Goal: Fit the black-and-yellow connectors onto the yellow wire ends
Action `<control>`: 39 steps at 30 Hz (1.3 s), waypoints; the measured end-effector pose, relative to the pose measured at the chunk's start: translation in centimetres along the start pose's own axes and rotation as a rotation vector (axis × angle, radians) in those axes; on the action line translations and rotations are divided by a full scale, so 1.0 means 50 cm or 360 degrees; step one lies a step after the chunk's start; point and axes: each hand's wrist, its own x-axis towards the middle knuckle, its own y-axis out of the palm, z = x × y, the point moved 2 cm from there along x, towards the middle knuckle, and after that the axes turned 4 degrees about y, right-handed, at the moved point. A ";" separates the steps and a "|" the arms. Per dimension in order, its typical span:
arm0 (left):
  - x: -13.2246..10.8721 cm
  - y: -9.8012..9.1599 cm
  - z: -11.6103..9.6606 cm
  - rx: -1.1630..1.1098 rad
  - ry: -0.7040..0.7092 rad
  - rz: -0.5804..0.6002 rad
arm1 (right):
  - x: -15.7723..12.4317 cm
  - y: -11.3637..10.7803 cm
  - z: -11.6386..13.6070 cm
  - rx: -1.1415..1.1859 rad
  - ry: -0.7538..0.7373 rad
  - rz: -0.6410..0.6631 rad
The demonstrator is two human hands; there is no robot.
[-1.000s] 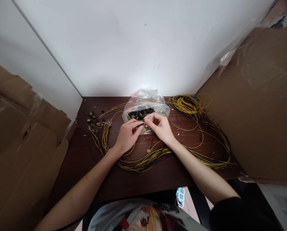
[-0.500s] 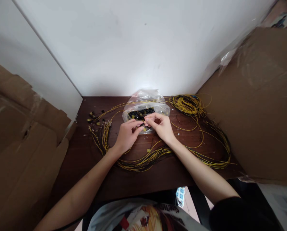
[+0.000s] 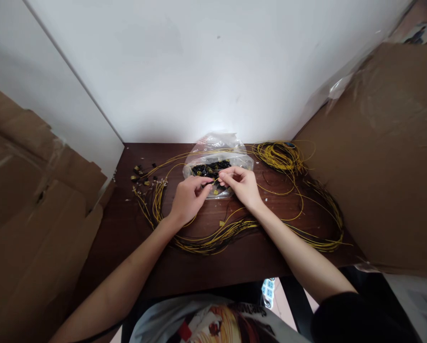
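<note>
My left hand (image 3: 189,199) and my right hand (image 3: 241,186) meet fingertip to fingertip over a dark wooden table (image 3: 185,267), just in front of a clear plastic bag (image 3: 217,152) of small black and yellow parts. Both hands are pinched shut. Between them runs the end of a thin yellow wire (image 3: 216,180), and a small dark part shows at my left fingertips. A long bundle of yellow and black wires (image 3: 213,240) loops under my wrists.
A coil of yellow wire (image 3: 279,155) lies at the back right. Loose black connectors (image 3: 141,174) sit at the back left. Brown cardboard (image 3: 381,157) stands on the right, more cardboard (image 3: 27,209) on the left. A white wall closes the back.
My hands have stayed together at the bag, shifting slightly right and away from me. The view has moved a little; the wires lie as before.
</note>
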 end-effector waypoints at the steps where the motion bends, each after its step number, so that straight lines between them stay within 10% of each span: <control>1: 0.000 -0.001 0.000 0.0027 0.0013 0.0007 | 0.001 0.000 -0.002 -0.0002 0.0010 0.0002; 26: 0.004 -0.005 0.013 0.0075 0.0065 0.0052 | 0.011 0.001 -0.027 -0.0165 -0.0092 -0.0017; 39: 0.004 -0.006 0.018 0.0053 0.0063 0.0061 | -0.005 0.004 0.004 -0.0695 -0.0511 0.0032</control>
